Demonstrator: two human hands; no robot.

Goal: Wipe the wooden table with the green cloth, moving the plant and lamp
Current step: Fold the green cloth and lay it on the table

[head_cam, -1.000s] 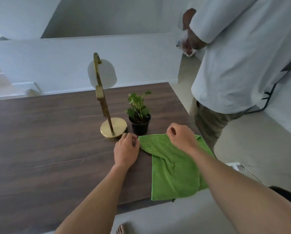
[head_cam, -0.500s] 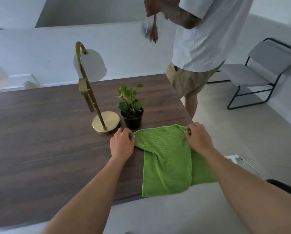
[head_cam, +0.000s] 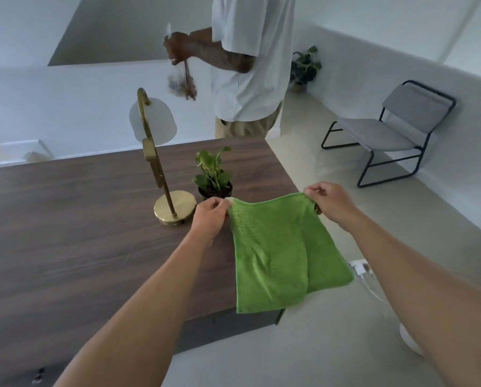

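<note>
The green cloth (head_cam: 278, 252) hangs lifted over the right end of the dark wooden table (head_cam: 80, 233), its lower part draping past the table's near right corner. My left hand (head_cam: 210, 216) pinches its upper left corner and my right hand (head_cam: 330, 203) pinches its upper right corner, stretching the top edge flat. Just behind my left hand stands the small plant (head_cam: 212, 174) in a black pot. The brass lamp (head_cam: 161, 169) with a white shade stands left of the plant, its round base close to my left hand.
A person in a white shirt (head_cam: 250, 60) stands at the table's far right corner, holding a small bag. A grey chair (head_cam: 396, 129) stands on the floor to the right. A white power strip and cable (head_cam: 361, 268) lie on the floor near the cloth.
Both hands have lifted the cloth's top corners off the table and spread them apart. The other person has stepped back toward the far end of the table.
</note>
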